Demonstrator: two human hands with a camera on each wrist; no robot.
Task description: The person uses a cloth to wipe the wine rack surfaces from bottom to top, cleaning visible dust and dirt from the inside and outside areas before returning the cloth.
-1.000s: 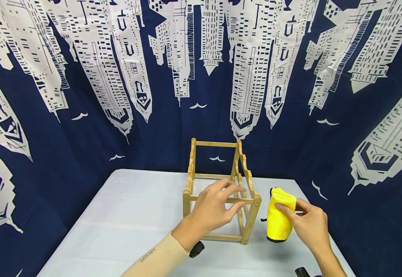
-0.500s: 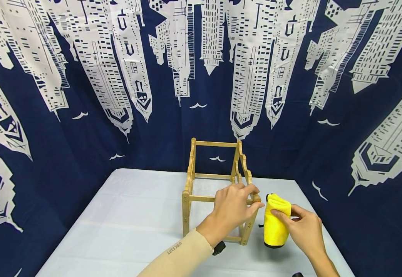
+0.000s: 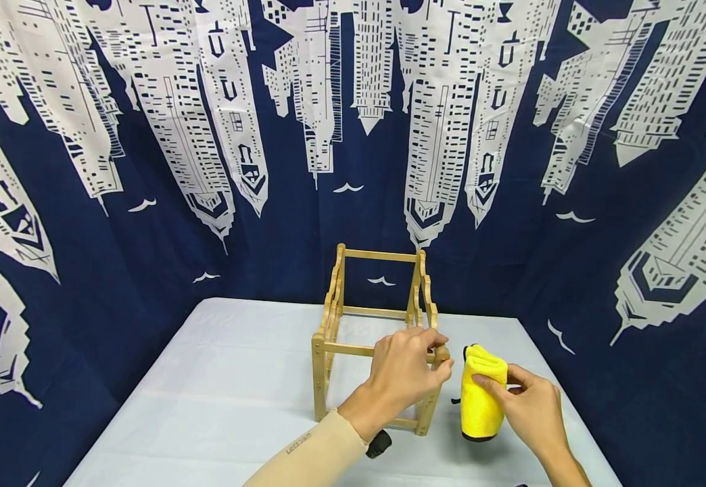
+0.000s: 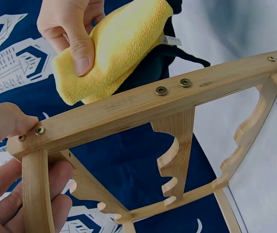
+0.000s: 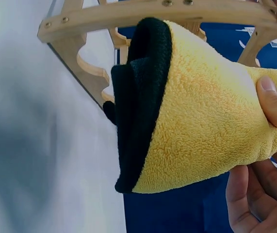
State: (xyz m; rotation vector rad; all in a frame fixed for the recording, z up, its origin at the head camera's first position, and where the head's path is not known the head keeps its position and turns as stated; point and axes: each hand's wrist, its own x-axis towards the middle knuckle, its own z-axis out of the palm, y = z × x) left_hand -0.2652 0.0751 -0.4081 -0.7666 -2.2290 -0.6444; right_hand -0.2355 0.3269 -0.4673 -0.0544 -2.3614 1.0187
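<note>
A wooden rack [image 3: 353,350] with scalloped side rails stands on the table. My left hand [image 3: 406,365] grips the top of its near right corner post; in the left wrist view the thumb presses beside the brass screws of the post [image 4: 104,114] and the fingers curl behind it. To the right, my right hand [image 3: 532,406] pinches a folded yellow cloth [image 3: 481,399] with black edging near its upper end, held just above the table. Seen in the right wrist view, the cloth [image 5: 201,111] flares toward its black-trimmed end, with the thumb on top and fingers beneath.
The white table [image 3: 219,379] extends to the left of the rack. A dark navy curtain [image 3: 292,237] with white printed buildings hangs behind and at both sides. A black strap-like piece [image 3: 379,444] shows below my left wrist.
My left hand has moved right and taken hold of the rack's near right corner; the rack's near end has shifted slightly left. The right hand has brought the cloth slightly left and lower.
</note>
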